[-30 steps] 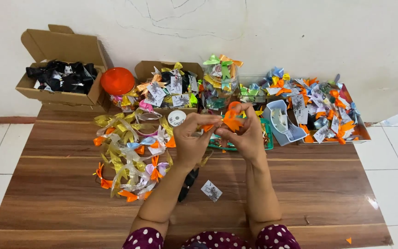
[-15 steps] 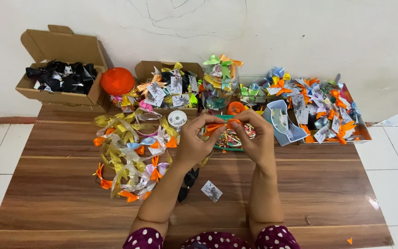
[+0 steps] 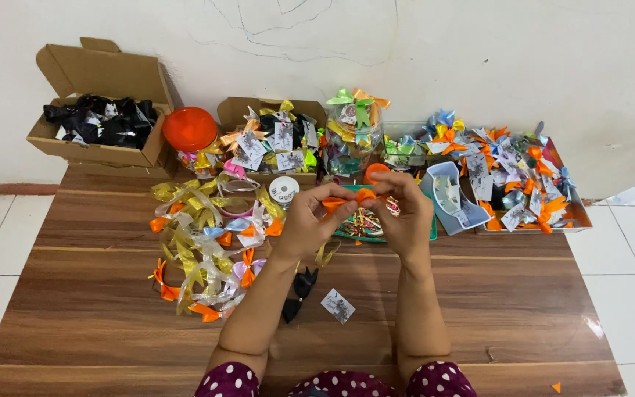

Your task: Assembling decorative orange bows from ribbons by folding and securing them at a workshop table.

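Note:
Both my hands meet over the middle of the wooden table. My left hand and my right hand pinch a strip of orange ribbon stretched between their fingertips. Under the hands lies a small green tray with shiny bits in it. A black bow and a small printed card lie on the table between my forearms.
A heap of gold, orange and pale ribbon bows lies at the left. At the back stand a cardboard box of black bows, an orange lid, a box of carded bows, a clear jar, a grey bin and a tray of mixed bows. A white tape roll sits near my left hand.
My hands have come down slightly toward the table and the orange ribbon, bunched a second ago, is now pulled out flatter between my fingers.

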